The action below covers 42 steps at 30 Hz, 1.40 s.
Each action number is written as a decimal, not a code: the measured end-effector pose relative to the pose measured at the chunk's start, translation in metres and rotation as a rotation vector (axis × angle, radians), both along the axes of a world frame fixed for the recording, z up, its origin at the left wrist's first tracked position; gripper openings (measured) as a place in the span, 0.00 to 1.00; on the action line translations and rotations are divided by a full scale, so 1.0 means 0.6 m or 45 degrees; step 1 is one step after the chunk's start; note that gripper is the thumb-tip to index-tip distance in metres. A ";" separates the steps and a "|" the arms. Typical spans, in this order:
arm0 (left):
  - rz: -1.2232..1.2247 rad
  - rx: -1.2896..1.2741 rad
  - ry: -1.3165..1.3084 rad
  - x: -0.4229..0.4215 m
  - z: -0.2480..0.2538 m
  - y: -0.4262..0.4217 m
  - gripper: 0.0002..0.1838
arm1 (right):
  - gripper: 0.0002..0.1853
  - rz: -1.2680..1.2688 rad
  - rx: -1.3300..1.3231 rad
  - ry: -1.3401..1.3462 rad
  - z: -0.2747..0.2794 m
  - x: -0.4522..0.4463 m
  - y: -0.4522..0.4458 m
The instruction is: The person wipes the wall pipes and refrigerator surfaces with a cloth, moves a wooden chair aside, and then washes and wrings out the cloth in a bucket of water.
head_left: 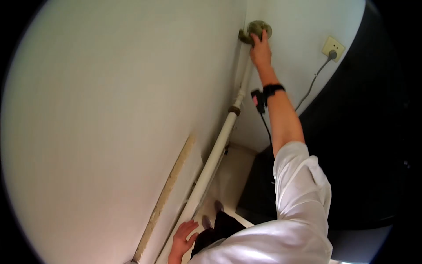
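Left hand [182,239]: loosely open, empty, by pipe [215,153]
Right hand [261,47]: fingers on green thing [258,26] atop pipe; cannot tell if gripping
Socket [332,46]: right of pipe

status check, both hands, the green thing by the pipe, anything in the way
Right hand on olive-green object, grip unclear. Left hand open at white pipe, contact unclear. Object near pipe's upper end. No visible obstruction.

You stand in soft, dim light.
Around you: smooth off-white walls [110,97], a pale, glossy floor [234,176], a broad black surface [356,154] rightward.
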<state>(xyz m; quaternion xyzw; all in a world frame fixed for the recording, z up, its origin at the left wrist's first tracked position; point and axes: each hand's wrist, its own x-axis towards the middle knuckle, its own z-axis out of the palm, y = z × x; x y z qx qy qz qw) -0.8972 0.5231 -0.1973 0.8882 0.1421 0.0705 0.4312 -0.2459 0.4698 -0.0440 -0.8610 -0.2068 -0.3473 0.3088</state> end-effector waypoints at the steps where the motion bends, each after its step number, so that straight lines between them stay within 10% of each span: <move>1: 0.004 -0.009 0.018 0.005 0.002 0.000 0.18 | 0.25 -0.055 -0.030 -0.080 -0.017 0.003 0.004; 6: 0.037 -0.076 0.123 0.046 0.051 -0.010 0.17 | 0.24 0.056 0.231 0.196 -0.073 0.014 -0.014; 10: 0.047 -0.074 0.135 0.081 0.037 -0.002 0.17 | 0.24 0.066 0.469 -0.344 0.010 0.079 -0.021; 15: 0.091 -0.069 0.061 0.143 -0.020 0.012 0.15 | 0.27 -0.012 0.175 -0.191 0.049 0.165 0.014; 19: 0.132 -0.071 0.056 0.173 -0.036 0.010 0.14 | 0.34 0.115 0.420 -0.324 -0.049 0.154 0.030; 25: 0.134 -0.128 0.170 0.194 -0.034 0.017 0.15 | 0.25 0.210 0.423 0.479 -0.332 0.134 0.053; 32: 0.157 -0.158 0.242 0.234 -0.055 0.068 0.15 | 0.24 0.010 0.630 -0.186 -0.266 0.206 0.092; 42: 0.199 -0.177 0.204 0.357 -0.153 -0.062 0.16 | 0.30 -0.062 0.402 0.308 -0.481 0.330 -0.012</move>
